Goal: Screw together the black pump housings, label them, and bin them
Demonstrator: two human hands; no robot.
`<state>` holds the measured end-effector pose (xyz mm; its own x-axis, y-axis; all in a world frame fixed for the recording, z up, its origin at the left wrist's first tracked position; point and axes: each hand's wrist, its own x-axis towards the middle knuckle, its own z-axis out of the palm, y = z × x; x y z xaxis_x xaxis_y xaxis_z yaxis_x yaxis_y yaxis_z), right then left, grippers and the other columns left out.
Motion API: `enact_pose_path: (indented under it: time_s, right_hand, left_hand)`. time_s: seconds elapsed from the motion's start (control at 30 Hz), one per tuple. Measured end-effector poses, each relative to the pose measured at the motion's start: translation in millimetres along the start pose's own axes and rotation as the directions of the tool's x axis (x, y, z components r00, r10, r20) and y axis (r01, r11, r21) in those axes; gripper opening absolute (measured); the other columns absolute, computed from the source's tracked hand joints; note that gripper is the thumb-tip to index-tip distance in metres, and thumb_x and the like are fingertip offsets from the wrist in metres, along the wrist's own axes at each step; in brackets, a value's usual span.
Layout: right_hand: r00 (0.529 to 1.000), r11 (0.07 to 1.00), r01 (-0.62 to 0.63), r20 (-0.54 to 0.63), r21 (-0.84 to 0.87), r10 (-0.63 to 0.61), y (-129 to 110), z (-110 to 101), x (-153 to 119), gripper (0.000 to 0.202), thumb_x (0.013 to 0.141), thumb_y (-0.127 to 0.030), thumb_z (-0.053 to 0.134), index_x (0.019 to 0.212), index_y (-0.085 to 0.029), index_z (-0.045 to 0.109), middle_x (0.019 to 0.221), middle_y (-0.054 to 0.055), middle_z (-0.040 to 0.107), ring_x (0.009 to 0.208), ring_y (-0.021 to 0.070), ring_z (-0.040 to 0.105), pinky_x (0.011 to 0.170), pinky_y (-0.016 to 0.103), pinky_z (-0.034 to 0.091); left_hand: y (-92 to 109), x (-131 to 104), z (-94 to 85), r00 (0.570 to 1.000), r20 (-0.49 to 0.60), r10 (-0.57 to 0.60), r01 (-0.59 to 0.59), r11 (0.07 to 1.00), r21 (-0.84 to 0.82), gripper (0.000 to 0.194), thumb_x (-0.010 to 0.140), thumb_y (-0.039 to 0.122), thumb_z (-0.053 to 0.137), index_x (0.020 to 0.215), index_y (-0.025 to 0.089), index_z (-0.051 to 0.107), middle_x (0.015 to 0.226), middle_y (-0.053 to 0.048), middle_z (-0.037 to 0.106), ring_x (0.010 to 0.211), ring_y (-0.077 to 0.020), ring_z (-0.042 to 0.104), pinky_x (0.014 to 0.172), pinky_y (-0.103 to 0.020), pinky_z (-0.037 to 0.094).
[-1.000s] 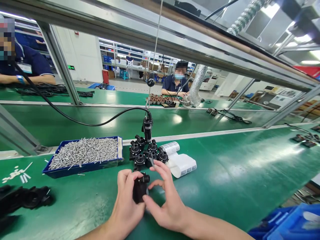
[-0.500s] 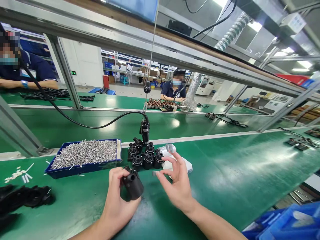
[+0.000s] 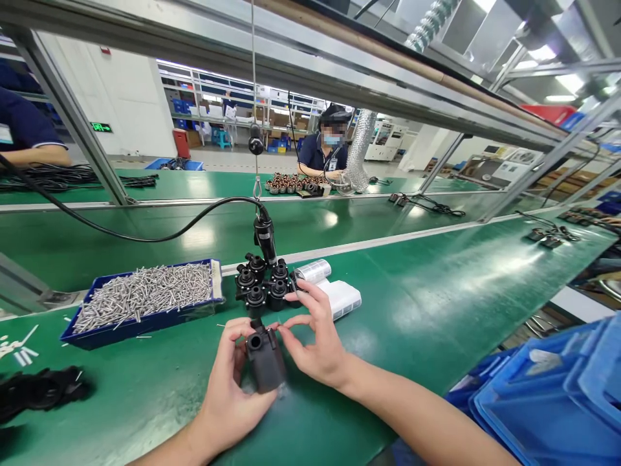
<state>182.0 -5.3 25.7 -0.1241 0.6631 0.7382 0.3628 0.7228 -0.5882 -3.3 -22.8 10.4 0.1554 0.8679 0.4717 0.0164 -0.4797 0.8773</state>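
Observation:
My left hand (image 3: 233,395) is wrapped round a small black pump (image 3: 266,362), holding it tilted above the green bench with a round port facing me. Thumb and forefinger of my right hand (image 3: 313,340) pinch a small label at the pump's right side; the label is mostly hidden now. Just beyond, several similar black pumps (image 3: 255,298) stand grouped on the bench. A roll of silvery labels (image 3: 315,270) with a white backing strip (image 3: 343,299) lies behind my right hand.
A blue tray (image 3: 145,329) full of metal screws sits at left. A black electric screwdriver (image 3: 264,239) hangs over the pumps. Dark parts (image 3: 41,391) lie at the left edge, blue crates (image 3: 548,395) at lower right. A co-worker (image 3: 325,145) sits across the bench.
My right hand has moved left with the label, up to the pump. The pump has turned slightly in my left hand. The whole view has shifted.

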Motion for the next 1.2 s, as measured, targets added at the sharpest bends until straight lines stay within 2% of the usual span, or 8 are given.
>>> enact_pose_path:
  time_s: [0.13, 0.3, 0.5, 0.67, 0.77, 0.87, 1.0, 1.2]
  right_hand:
    - [0.999, 1.000, 0.004, 0.051, 0.023, -0.005, 4, 3, -1, 0.080, 0.095, -0.002, 0.060, 0.161, -0.038, 0.029, 0.158, 0.017, 0.034, 0.129, 0.0250, 0.063, 0.076, 0.030, 0.073]
    - [0.993, 0.999, 0.012, 0.114, 0.044, -0.017, 15, -4, -1, 0.087, 0.090, -0.002, 0.065, 0.162, -0.034, 0.030, 0.159, 0.018, 0.035, 0.129, 0.0261, 0.061, 0.076, 0.030, 0.072]
    - [0.971, 0.995, 0.081, 0.230, -0.060, -0.065, 21, -15, 0, 0.087, 0.091, -0.008, 0.070, 0.164, -0.032, 0.029, 0.156, 0.019, 0.041, 0.128, 0.0276, 0.060, 0.079, 0.034, 0.068]
    - [0.926, 0.980, 0.131, 0.373, -0.151, -0.066, 16, -20, 2, 0.089, 0.090, -0.007, 0.067, 0.166, -0.028, 0.026, 0.161, 0.020, 0.033, 0.139, 0.0317, 0.053, 0.101, 0.047, 0.063]
    - [0.933, 0.994, 0.064, 0.359, -0.094, -0.027, 12, -25, 5, 0.087, 0.091, -0.008, 0.064, 0.165, -0.031, 0.027, 0.163, 0.017, 0.031, 0.145, 0.0319, 0.047, 0.105, 0.049, 0.063]
    - [0.970, 0.995, -0.086, 0.234, 0.053, 0.072, 10, -28, 9, 0.076, 0.096, -0.010, 0.059, 0.162, -0.037, 0.031, 0.161, 0.013, 0.033, 0.141, 0.0283, 0.051, 0.093, 0.040, 0.069]
    - [0.947, 0.941, -0.283, 0.213, 0.186, 0.242, 12, -28, 10, 0.066, 0.101, -0.016, 0.059, 0.159, -0.038, 0.036, 0.157, 0.013, 0.036, 0.130, 0.0249, 0.058, 0.082, 0.034, 0.071]
    - [0.933, 0.909, -0.323, 0.250, 0.262, 0.260, 13, -22, 5, 0.075, 0.095, -0.012, 0.067, 0.157, -0.042, 0.037, 0.157, 0.011, 0.037, 0.130, 0.0236, 0.058, 0.081, 0.030, 0.070]
  left_hand:
    - [-5, -1, -0.1, 0.999, 0.020, -0.028, 0.030, 0.997, -0.076, 0.052, 0.079, 0.013, 0.074, 0.122, 0.029, 0.048, 0.126, -0.006, 0.047, 0.115, -0.0215, 0.063, 0.094, -0.030, 0.061]
    - [-18, -2, 0.0, 0.994, 0.042, -0.098, 0.103, 0.981, -0.165, 0.057, 0.076, 0.012, 0.076, 0.123, 0.028, 0.048, 0.128, -0.007, 0.049, 0.116, -0.0235, 0.067, 0.098, -0.033, 0.061]
    - [-20, -5, -2.0, 0.962, 0.187, -0.202, 0.248, 0.928, -0.277, 0.061, 0.077, 0.012, 0.077, 0.128, 0.029, 0.047, 0.129, -0.008, 0.053, 0.120, -0.0270, 0.068, 0.103, -0.037, 0.060]
    - [-16, -3, -5.5, 0.947, 0.249, -0.203, 0.280, 0.902, -0.330, 0.063, 0.078, 0.014, 0.081, 0.129, 0.029, 0.048, 0.130, -0.008, 0.056, 0.123, -0.0279, 0.067, 0.104, -0.036, 0.059]
    - [-16, 3, -8.8, 0.943, 0.239, -0.232, 0.312, 0.865, -0.393, 0.063, 0.080, 0.020, 0.086, 0.128, 0.028, 0.047, 0.124, -0.008, 0.061, 0.117, -0.0265, 0.069, 0.097, -0.034, 0.061]
    - [-16, 9, -12.2, 0.938, 0.236, -0.253, 0.337, 0.827, -0.451, 0.065, 0.077, 0.023, 0.091, 0.123, 0.027, 0.045, 0.118, -0.007, 0.064, 0.108, -0.0243, 0.071, 0.090, -0.031, 0.062]
    - [-19, 11, -13.8, 0.923, 0.237, -0.303, 0.379, 0.818, -0.432, 0.069, 0.076, 0.023, 0.093, 0.125, 0.026, 0.045, 0.121, -0.008, 0.061, 0.100, -0.0208, 0.069, 0.083, -0.028, 0.060]
    - [-17, 6, -12.8, 0.927, 0.228, -0.297, 0.366, 0.847, -0.385, 0.064, 0.077, 0.028, 0.093, 0.123, 0.027, 0.049, 0.121, -0.007, 0.059, 0.100, -0.0209, 0.068, 0.082, -0.027, 0.060]
